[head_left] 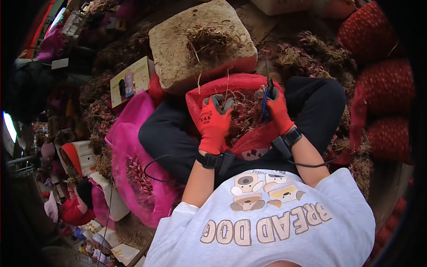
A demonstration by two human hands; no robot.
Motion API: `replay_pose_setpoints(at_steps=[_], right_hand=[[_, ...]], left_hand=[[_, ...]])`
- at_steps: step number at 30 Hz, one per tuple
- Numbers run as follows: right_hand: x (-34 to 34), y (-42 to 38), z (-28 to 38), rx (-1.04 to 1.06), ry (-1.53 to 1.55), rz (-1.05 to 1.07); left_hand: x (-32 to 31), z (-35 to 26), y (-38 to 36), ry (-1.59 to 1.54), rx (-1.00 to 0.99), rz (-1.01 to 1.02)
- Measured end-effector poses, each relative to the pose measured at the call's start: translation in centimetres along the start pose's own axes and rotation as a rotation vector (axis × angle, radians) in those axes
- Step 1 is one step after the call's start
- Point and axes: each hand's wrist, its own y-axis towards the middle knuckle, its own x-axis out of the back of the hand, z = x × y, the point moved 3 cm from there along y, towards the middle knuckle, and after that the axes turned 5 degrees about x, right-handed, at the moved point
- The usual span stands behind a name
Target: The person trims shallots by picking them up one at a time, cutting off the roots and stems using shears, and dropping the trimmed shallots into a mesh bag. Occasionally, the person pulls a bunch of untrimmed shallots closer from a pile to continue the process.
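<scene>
My right hand, in a red glove with grey fingertips, is closed round a pair of scissors with blue handles. The dark blades point up and away from me. My left hand, gloved the same way, has its fingers curled over the red mesh bag in my lap. Thin dry stalks rise by its fingertips, but what it grips is hidden. Between both hands, the bag holds reddish shallots with dry stems. Dark devices are strapped to both wrists.
Ahead stands a worn foam block topped with dry trimmings. On my left are a pink mesh bag and a yellow cardboard box. Shallot piles lie around me. Full red mesh sacks are stacked on the right.
</scene>
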Motion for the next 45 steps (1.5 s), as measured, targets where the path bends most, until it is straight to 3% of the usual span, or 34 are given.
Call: replay_pose_setpoints(at_steps=[1, 4, 7, 10, 13, 15, 16, 19, 21, 23, 27, 29, 32, 34, 38, 43, 45], right_hand=[[0.0, 0.0, -0.1, 0.010, -0.018, 0.012], [0.3, 0.0, 0.0, 0.055, -0.041, 0.026], [1.2, 0.3, -0.1, 0.121, -0.042, -0.003], [1.9, 0.1, 0.4, 0.129, -0.162, -0.062], [1.5, -0.2, 1.0, 0.069, -0.237, -0.075], [-0.2, -1.0, 3.7, -0.017, -0.202, 0.008], [0.2, -0.7, 2.3, 0.011, -0.260, 0.019], [1.3, 0.1, -1.2, 0.071, -0.403, 0.043], [1.0, -0.4, -0.2, 0.079, -0.454, 0.034], [1.1, -0.6, 0.0, -0.065, -0.194, 0.071], [-0.2, -1.7, 1.7, -0.318, 0.300, 0.206], [-1.0, -1.9, 1.5, -0.269, 0.308, 0.208], [-2.2, -2.7, 1.3, -0.238, 0.241, 0.243], [-3.1, -3.3, 1.8, -0.227, 0.189, 0.268], [-3.0, -3.3, 1.2, -0.379, 0.361, 0.369], [-3.8, -1.9, 0.0, -0.443, 0.580, 0.513], [-3.9, -2.8, 2.1, -0.449, 0.373, 0.452]], left_hand=[[-0.4, -0.7, 0.8, -0.089, 0.029, -0.073], [-5.7, 1.2, 3.8, 0.410, -0.042, -0.284], [-9.3, 2.1, 4.4, 0.459, -0.160, 0.259], [-11.7, 2.7, 0.3, 0.709, -0.562, 0.507], [-11.4, 4.6, -1.8, 0.827, -0.308, 0.828], [-10.7, 6.9, -0.6, 0.857, -0.152, 0.732], [-10.4, 7.6, 0.1, 0.898, -0.028, 0.806], [-11.2, 10.6, 1.2, 0.743, 0.065, 0.753], [-10.2, 9.5, 1.0, 0.408, 0.018, 0.774], [-7.6, 6.5, 0.3, 0.004, 0.044, 0.834], [-1.7, 2.2, 0.3, 0.111, -0.197, 0.358], [-0.4, 0.1, -0.5, 0.003, -0.311, 0.070], [-4.1, 2.5, -1.3, -0.099, -0.366, 0.070], [-5.4, 3.0, -0.9, -0.348, -0.247, 0.163], [-5.8, 5.1, -0.2, -1.073, 0.244, 0.527], [-4.4, 5.5, 0.4, -1.022, 0.182, 0.540], [-4.8, 6.0, 0.5, -1.101, 0.159, 0.558]])
